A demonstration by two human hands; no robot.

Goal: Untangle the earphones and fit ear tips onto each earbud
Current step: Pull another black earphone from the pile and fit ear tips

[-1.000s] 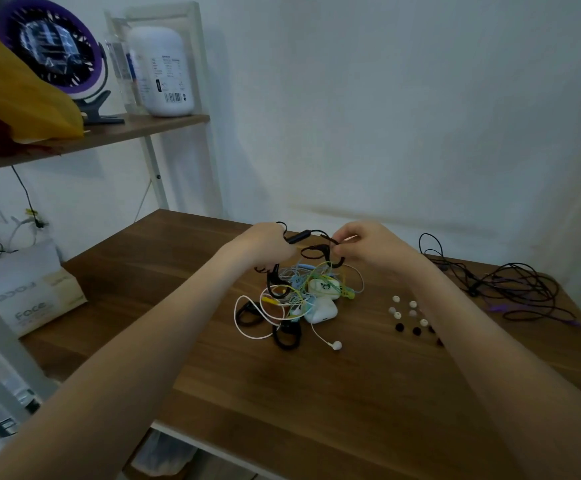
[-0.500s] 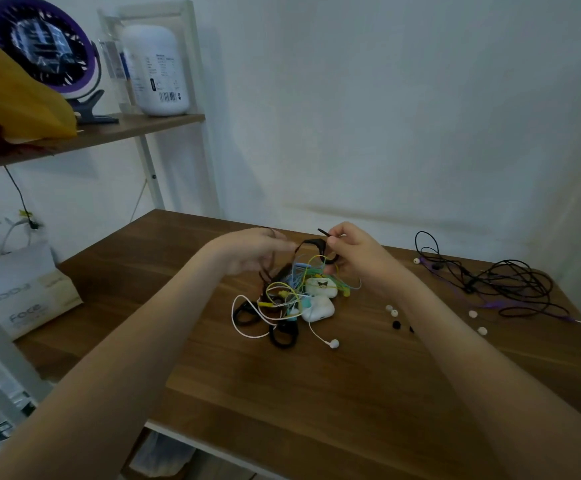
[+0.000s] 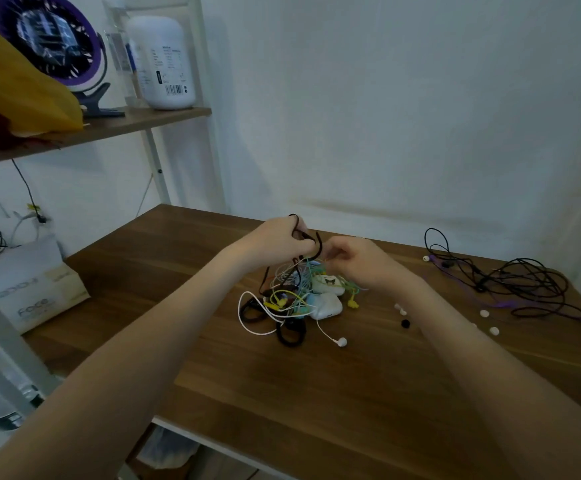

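A tangled heap of earphones (image 3: 292, 299) in white, yellow, green, blue and black lies mid-table, with two white charging cases (image 3: 327, 306) in it. My left hand (image 3: 275, 237) grips a black cable (image 3: 318, 247) lifted above the heap. Just to its right, my right hand (image 3: 358, 261) pinches thin cables at the top of the heap. A white earbud (image 3: 342, 341) trails out in front. Loose white and black ear tips (image 3: 405, 323) are scattered to the right, partly hidden by my right forearm.
A second bundle of black and purple cables (image 3: 510, 282) lies at the table's far right. A shelf unit (image 3: 164, 116) on the left carries a white bottle (image 3: 166, 60), a purple fan and a yellow bag. A white box (image 3: 26, 289) sits lower left.
My left hand has raised the black cable higher above the heap. My right hand has dropped a little onto the thin coloured cables. The view has shifted slightly.
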